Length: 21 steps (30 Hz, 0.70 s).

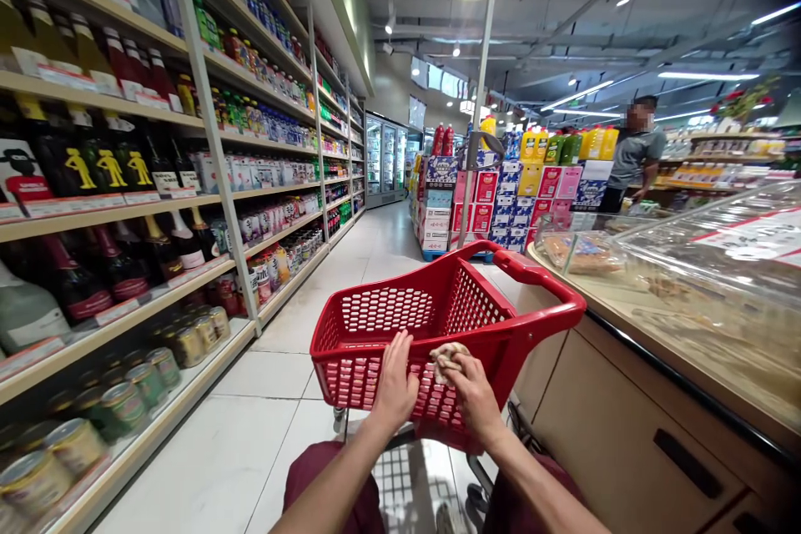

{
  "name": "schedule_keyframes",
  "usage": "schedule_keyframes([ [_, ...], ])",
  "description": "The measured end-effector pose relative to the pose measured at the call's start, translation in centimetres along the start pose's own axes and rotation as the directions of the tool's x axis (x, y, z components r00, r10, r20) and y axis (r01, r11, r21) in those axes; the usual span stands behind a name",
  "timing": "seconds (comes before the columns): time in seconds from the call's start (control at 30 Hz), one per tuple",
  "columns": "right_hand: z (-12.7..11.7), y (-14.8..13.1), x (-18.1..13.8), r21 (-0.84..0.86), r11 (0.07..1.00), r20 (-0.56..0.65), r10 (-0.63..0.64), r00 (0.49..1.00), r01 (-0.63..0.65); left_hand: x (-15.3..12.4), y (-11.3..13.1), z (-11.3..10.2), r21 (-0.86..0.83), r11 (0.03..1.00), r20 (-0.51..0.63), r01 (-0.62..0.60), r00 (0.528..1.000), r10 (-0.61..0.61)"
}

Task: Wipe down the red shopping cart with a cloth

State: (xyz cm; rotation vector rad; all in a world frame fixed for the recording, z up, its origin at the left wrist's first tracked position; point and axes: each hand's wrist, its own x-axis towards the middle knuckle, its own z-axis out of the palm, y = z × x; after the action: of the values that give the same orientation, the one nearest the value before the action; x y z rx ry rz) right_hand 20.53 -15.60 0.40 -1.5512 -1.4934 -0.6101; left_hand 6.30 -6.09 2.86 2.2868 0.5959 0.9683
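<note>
A red plastic shopping basket [375, 325] sits on a trolley frame right in front of me, and no goods show inside it. My left hand [394, 384] lies flat on the near rim of the basket, fingers stretched out. My right hand [469, 392] is closed on a crumpled beige cloth [445, 357], pressing it against the same rim. The basket's red handle [538, 275] arches over its right side.
Shelves [125, 209] of bottles, jars and cans line the left of the tiled aisle [369, 250]. A glass-topped food counter [688, 325] with drawers runs along the right. A stacked display of boxes [501, 192] stands ahead, fridges [385, 158] behind, and a person [632, 154] stands at the far right.
</note>
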Motion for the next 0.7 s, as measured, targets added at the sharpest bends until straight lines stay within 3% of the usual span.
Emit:
schedule_keyframes([
  [0.1, 0.9, -2.2, -0.3, 0.174, 0.984, -0.018, 0.047, 0.999, -0.043, -1.5, 1.5, 0.8, -0.363, 0.928, -0.008, 0.086, 0.995, -0.096],
  [0.17, 1.6, -3.8, -0.6, 0.238, 0.965, -0.062, 0.127, 0.990, -0.109, -2.1, 2.3, 1.4, -0.648, 0.729, 0.058, 0.219, 0.969, -0.240],
  [0.27, 3.0, -5.5, -1.8, 0.189, 0.968, -0.007, 0.172, 0.985, -0.168, -2.5, 2.4, 1.8, -0.898, 0.308, 0.168, 0.313, 0.893, -0.418],
  [0.3, 3.5, -5.9, -2.3, 0.156, 0.973, 0.028, 0.166, 0.986, -0.168, -2.7, 2.1, 1.7, -0.924, 0.217, 0.195, 0.314, 0.877, -0.440],
  [0.37, 4.4, -6.3, -2.7, 0.125, 0.982, 0.081, 0.132, 0.988, -0.142, -3.3, 1.0, 0.9, -0.927, 0.136, 0.253, 0.348, 0.852, -0.458],
  [0.43, 5.3, -6.7, -1.5, 0.157, 0.986, 0.096, 0.043, 0.994, -0.058, -3.9, -1.0, -0.7, -0.890, 0.155, 0.307, 0.429, 0.815, -0.491],
  [0.47, 5.8, -7.0, -0.3, 0.181, 0.983, 0.095, -0.029, 0.995, 0.011, -4.1, -2.2, -1.8, -0.861, 0.225, 0.284, 0.457, 0.797, -0.532],
  [0.5, 6.5, -7.3, 1.1, 0.199, 0.976, 0.090, -0.109, 0.990, 0.089, -4.2, -3.5, -3.1, -0.824, 0.318, 0.221, 0.470, 0.782, -0.583],
  [0.57, 8.4, -8.2, 3.6, 0.204, 0.953, 0.087, -0.245, 0.966, 0.223, -4.1, -6.3, -5.9, -0.710, 0.549, -0.036, 0.441, 0.756, -0.653],
  [0.63, 10.6, -9.0, 4.7, 0.188, 0.929, 0.134, -0.344, 0.929, 0.317, -4.0, -8.7, -8.7, -0.619, 0.659, -0.210, 0.426, 0.719, -0.663],
  [0.7, 12.7, -9.8, 3.9, 0.193, 0.902, 0.208, -0.421, 0.883, 0.385, -4.2, -10.6, -10.8, -0.568, 0.693, -0.272, 0.444, 0.694, -0.667],
])
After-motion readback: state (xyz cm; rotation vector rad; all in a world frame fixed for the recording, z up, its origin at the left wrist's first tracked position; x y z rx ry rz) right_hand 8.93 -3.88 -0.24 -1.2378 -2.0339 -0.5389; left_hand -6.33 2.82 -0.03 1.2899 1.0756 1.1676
